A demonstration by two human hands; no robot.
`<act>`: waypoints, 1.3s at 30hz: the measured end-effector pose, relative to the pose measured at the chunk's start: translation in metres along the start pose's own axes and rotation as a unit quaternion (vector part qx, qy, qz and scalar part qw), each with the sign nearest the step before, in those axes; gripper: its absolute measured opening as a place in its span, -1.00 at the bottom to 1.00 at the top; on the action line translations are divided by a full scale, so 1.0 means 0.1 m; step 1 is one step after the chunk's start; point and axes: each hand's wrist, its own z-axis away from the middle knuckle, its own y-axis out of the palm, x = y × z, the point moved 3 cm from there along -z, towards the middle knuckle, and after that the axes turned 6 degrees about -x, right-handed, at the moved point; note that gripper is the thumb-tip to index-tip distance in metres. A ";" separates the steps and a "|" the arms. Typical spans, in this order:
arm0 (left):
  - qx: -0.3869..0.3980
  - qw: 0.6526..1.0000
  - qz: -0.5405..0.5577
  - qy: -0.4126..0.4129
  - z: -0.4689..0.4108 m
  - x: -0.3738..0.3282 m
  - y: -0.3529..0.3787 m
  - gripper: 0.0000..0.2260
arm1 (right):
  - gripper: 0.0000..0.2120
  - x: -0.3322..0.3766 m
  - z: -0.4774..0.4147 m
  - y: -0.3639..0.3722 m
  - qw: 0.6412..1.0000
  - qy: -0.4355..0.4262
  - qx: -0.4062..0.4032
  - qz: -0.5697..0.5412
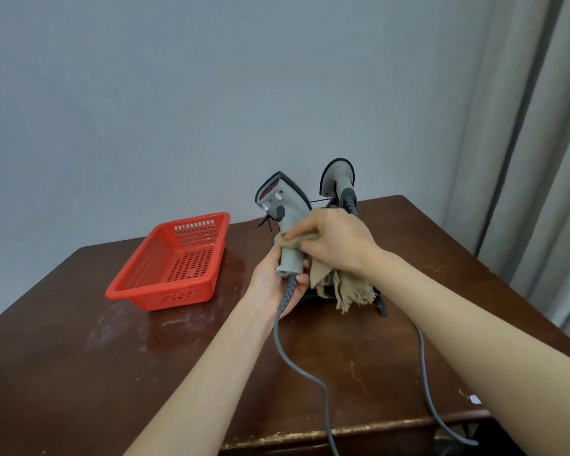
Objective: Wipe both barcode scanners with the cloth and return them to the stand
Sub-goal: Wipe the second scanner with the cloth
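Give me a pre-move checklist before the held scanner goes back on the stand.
1. Left hand has a firm grip on the held scanner at the handle base: ok.
2. Cloth is in the right hand, wrapped round the handle: ok.
3. Head and scan window of the held scanner wiped: cannot tell.
4. Second scanner is seated in the stand: ok; whether it is wiped: cannot tell.
5. Free slot on the stand is unobstructed: cannot tell, hands and cloth hide it.
6. Held scanner's cable trails loose over the table, not snagged on the red basket: ok.
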 end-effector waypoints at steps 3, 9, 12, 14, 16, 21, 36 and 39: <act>0.010 0.999 0.023 -0.022 0.01 0.04 0.03 -0.58 | -0.81 -0.06 -0.09 -0.04 0.996 0.046 -0.081 0.002; -0.028 0.999 -0.034 0.010 0.04 0.00 -0.02 -0.69 | -0.73 0.08 0.15 0.06 0.996 -0.053 0.071 0.015; -0.034 0.998 -0.052 0.009 0.07 0.00 0.01 -0.66 | -0.73 0.04 0.09 0.02 0.999 -0.030 0.012 -0.021; -0.014 0.999 -0.039 -0.005 0.10 0.00 0.02 -0.59 | -0.73 -0.08 0.00 -0.05 0.997 0.014 -0.075 0.005; 0.003 0.999 -0.040 -0.005 0.12 -0.02 0.01 -0.54 | -0.74 -0.22 -0.07 -0.17 0.986 0.055 -0.153 0.040; -0.015 0.998 -0.063 0.019 0.17 -0.03 0.00 -0.61 | -0.76 -0.20 -0.11 -0.26 0.985 0.002 -0.173 0.022; -0.064 0.979 -0.158 0.112 0.19 -0.05 0.09 -0.65 | -0.67 -0.11 -0.06 -0.11 0.994 -0.011 -0.102 0.029; -0.067 0.977 -0.168 0.116 0.18 -0.07 0.10 -0.66 | -0.66 -0.14 -0.06 -0.08 0.993 0.002 -0.114 0.009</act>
